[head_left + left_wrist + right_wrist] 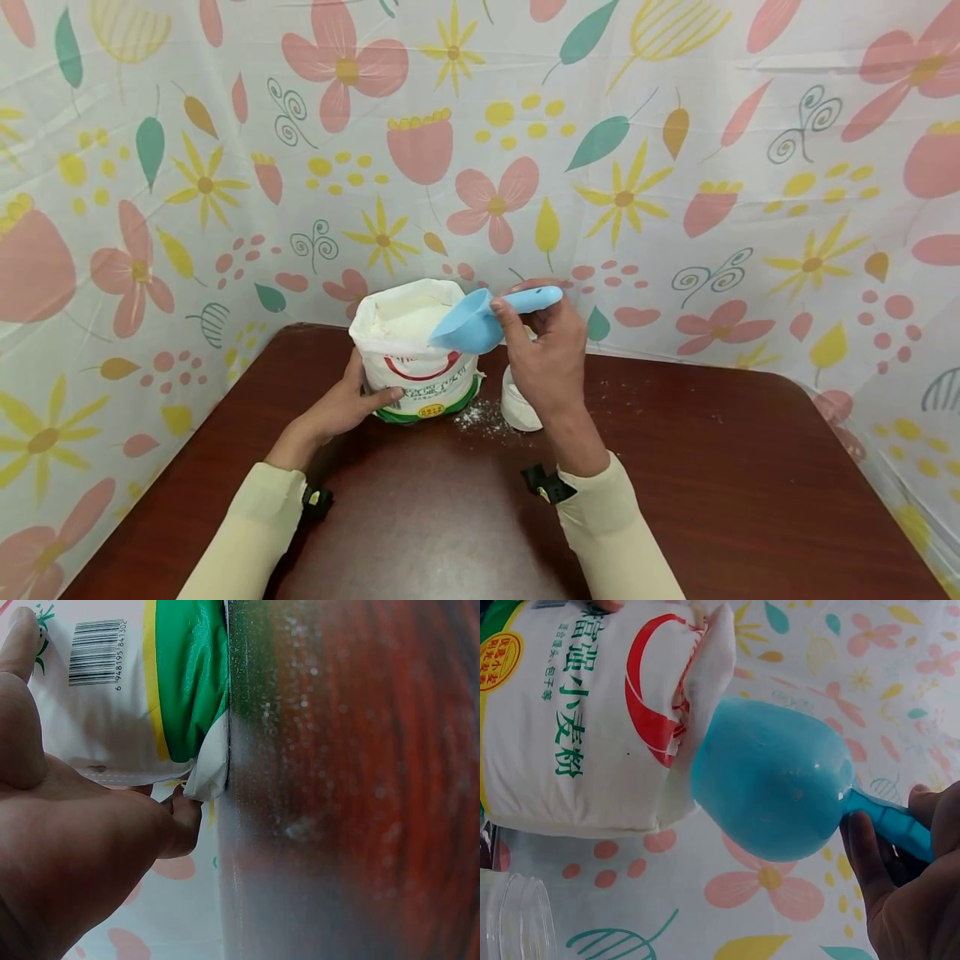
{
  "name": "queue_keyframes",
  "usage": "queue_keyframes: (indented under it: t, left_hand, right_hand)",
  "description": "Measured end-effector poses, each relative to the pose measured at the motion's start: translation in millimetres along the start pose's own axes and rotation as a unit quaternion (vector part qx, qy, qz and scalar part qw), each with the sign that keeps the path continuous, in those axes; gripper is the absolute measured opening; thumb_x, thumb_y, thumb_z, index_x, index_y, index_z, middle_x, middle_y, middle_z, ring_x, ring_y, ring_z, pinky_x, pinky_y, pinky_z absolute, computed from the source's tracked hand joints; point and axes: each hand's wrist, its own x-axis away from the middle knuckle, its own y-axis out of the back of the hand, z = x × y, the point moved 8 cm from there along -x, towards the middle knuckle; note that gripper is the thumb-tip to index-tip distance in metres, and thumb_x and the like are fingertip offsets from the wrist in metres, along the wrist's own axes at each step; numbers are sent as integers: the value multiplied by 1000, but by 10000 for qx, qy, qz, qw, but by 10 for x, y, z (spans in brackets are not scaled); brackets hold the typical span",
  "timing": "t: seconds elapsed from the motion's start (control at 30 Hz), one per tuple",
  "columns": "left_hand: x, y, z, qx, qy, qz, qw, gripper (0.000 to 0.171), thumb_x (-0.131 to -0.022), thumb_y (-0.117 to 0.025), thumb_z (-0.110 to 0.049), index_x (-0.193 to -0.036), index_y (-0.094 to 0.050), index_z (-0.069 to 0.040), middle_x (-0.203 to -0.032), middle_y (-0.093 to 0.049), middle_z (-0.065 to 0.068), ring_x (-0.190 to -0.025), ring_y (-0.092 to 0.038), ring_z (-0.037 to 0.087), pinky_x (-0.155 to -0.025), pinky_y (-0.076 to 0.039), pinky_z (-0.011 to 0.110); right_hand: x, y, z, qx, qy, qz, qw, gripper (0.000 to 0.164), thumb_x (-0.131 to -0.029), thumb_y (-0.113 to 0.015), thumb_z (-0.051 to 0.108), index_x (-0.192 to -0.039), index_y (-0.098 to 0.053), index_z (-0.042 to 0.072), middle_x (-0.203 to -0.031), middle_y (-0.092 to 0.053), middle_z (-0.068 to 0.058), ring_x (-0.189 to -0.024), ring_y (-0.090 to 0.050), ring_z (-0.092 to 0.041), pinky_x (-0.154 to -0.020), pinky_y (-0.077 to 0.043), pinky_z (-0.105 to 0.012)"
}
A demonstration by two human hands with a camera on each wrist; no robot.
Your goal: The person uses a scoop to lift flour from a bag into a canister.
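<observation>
An open white bag of flour (420,367) with a green base stands on the table, flour (411,320) showing inside. My left hand (341,404) holds its left side, thumb across the front and the other fingers round the side; they are partly hidden behind the bag in the left wrist view. With my right hand (551,354) I grip the handle of a light blue scoop (480,327). The scoop's front edge overlaps the bag's right rim, its bowl tilted down toward the flour. Below my right hand is a clear jar (517,408) with white contents, partly covered by that hand.
Spilled flour (483,418) dusts the dark wooden table (420,517) between bag and jar. A flower-printed cloth (495,125) hangs close behind the table and along its left side. Dark straps with small cameras (547,485) sit at both wrists.
</observation>
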Motion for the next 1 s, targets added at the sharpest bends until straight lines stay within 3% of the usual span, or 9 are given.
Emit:
queue_keyframes:
  t: [0.4, 1.0]
  left_hand:
    - [-2, 2, 25, -113, 137, -29, 9998, 100, -100, -77, -31, -162, 1, -34, -165, -20, 5, -155, -19, 33, -123, -19, 68]
    - [10, -2, 51, -38, 218, -45, 9997, 102, -100, -78, -31, -163, 2, -32, -165, -19, 7, -154, -18, 34, -123, -15, 68]
  right_hand:
    - [59, -158, 110, 616, 258, 59, 9977, 28, -96, -82, 17, -110, -67, -3, -99, -71, -10, -96, -76, -19, -88, -62, -37]
    - [115, -288, 55, 692, 103, 68, 9975, 30, -97, -80, 18, -110, -64, -4, -99, -69, -11, -95, -76, -21, -86, -62, -39]
